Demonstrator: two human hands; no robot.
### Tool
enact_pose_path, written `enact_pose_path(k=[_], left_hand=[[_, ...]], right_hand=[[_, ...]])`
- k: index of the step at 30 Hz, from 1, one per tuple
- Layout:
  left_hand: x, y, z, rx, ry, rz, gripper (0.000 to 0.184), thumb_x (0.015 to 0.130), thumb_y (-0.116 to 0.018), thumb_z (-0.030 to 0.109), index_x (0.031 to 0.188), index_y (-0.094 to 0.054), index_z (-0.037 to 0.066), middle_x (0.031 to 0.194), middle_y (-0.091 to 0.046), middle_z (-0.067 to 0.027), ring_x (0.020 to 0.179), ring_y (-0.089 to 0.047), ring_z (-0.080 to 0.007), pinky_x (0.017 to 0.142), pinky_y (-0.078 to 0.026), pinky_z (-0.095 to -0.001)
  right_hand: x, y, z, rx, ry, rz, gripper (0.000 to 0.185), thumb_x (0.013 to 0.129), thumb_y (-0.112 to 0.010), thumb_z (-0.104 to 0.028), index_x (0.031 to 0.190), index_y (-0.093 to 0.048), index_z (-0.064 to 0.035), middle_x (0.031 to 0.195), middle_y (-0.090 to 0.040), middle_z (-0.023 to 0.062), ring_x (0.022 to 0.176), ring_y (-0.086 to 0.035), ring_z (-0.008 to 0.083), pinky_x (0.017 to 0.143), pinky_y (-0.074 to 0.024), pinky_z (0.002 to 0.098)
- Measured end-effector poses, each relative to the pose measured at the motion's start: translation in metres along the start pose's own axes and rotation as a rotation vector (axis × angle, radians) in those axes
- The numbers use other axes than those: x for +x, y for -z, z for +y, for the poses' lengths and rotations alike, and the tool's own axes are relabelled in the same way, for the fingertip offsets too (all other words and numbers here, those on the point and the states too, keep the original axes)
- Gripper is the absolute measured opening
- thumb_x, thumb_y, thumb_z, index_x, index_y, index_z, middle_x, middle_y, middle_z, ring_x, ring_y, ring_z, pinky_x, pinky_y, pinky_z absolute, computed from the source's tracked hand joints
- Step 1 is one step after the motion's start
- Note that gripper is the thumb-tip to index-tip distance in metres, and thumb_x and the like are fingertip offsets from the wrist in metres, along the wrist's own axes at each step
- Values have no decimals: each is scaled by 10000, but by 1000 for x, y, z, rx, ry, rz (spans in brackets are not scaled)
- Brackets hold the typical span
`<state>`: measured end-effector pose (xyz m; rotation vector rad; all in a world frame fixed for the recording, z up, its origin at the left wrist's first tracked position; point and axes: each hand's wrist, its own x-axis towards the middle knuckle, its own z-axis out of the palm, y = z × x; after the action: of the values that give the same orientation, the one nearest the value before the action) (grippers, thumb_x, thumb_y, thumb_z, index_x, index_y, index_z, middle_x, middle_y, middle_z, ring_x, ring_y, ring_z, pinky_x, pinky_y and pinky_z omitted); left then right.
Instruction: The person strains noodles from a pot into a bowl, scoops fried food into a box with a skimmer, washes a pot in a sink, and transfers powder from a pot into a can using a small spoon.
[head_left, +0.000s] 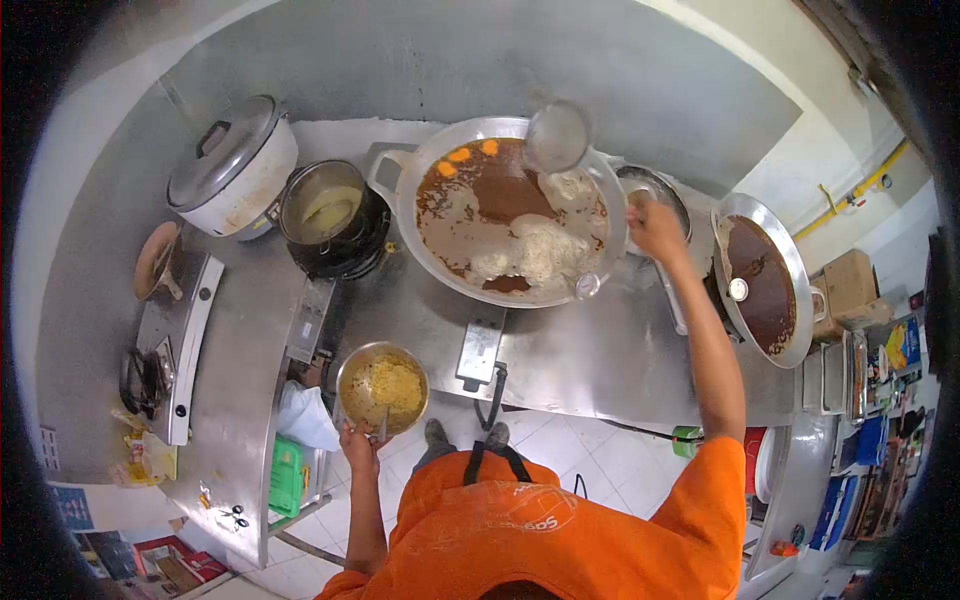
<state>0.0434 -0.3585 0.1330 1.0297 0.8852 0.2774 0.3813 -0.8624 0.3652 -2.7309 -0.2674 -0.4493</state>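
Note:
My left hand (pixel 360 446) grips the rim of a metal bowl (pixel 348 402) holding a yellow, crumbly mixture (pixel 396 384) and a spoon (pixel 384 420). My right hand (pixel 657 230) is closed at the right edge of a large wok (pixel 408 215), apparently round the handle of a round strainer (pixel 558 137). The strainer is blurred, above the wok's back edge; its handle is hard to make out. Dark oil (pixel 510 190) with pale foam (pixel 545 252) fills much of the wok. Several orange pieces float at its back left. A round dial (pixel 587 286) sits at its front right rim.
A lidded white pot (pixel 240 165) and a dark pot (pixel 322 205) stand to the left. Behind my right hand is a round pan (pixel 660 185) with a long handle. Another oil-filled wok (pixel 795 260) stands at the right. A control box (pixel 481 350) is at the steel counter's front.

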Motion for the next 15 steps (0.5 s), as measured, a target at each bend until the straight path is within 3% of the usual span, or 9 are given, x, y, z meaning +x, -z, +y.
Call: enact_pose_path(k=[1, 3, 5, 8, 10, 12, 15], left_hand=[[9, 7, -4, -13, -29, -9, 228, 866, -528, 65, 1089, -551, 106, 880, -597, -27, 604, -563, -117, 538, -568, -322], [18, 22, 0, -3, -54, -33, 236, 877, -533, 75, 1109, -563, 105, 905, -606, -18, 641, -561, -104, 550, -543, -292], [13, 38, 13, 45, -42, -60, 241, 888, -538, 84, 1126, -574, 106, 929, -613, -6, 681, -568, -104, 556, -517, -270], [6, 62, 24, 6, -63, -47, 258, 890, -544, 87, 1147, -569, 92, 1040, -637, -30, 845, -656, -178, 659, -591, -344], [4, 78, 32, 9, -34, -32, 280, 880, -536, 72, 1159, -565, 83, 1080, -637, -51, 900, -670, -201, 702, -607, -374], [10, 92, 40, 26, 13, -20, 319, 862, -521, 47, 1177, -561, 74, 1116, -634, -79, 936, -673, -216, 739, -616, -405], [25, 111, 39, 21, -22, -7, 392, 817, -503, 17, 1202, -557, 67, 1119, -620, -95, 925, -669, -229, 704, -619, -405]], right_hand=[[15, -22, -10, -46, 13, -54, 223, 829, -635, -187, 963, -640, -9, 926, -677, 228, 911, -638, 423, 771, -489, 505], [41, -80, -17, -121, -27, -67, 129, 790, -620, -99, 886, -636, -14, 834, -670, 213, 790, -668, 379, 708, -508, 449], [46, -121, -12, -8, 106, 4, 99, 800, -618, -99, 851, -628, -15, 756, -657, 167, 704, -656, 324, 656, -502, 418], [35, -137, -34, 218, 124, -74, 75, 829, -613, -115, 835, -619, -40, 665, -607, 87, 569, -579, 207, 541, -455, 348], [5, -126, -67, 391, -77, -246, 78, 851, -615, -140, 843, -614, -63, 631, -559, 38, 508, -504, 127, 467, -392, 295], [-21, -78, -132, 559, -416, -466, 95, 873, -624, -175, 857, -609, -82, 616, -506, -5, 476, -426, 56, 408, -311, 243], [-39, -71, -153, 821, -527, -566, 96, 905, -601, -178, 932, -591, -87, 611, -477, -24, 444, -362, 37, 377, -240, 220]])
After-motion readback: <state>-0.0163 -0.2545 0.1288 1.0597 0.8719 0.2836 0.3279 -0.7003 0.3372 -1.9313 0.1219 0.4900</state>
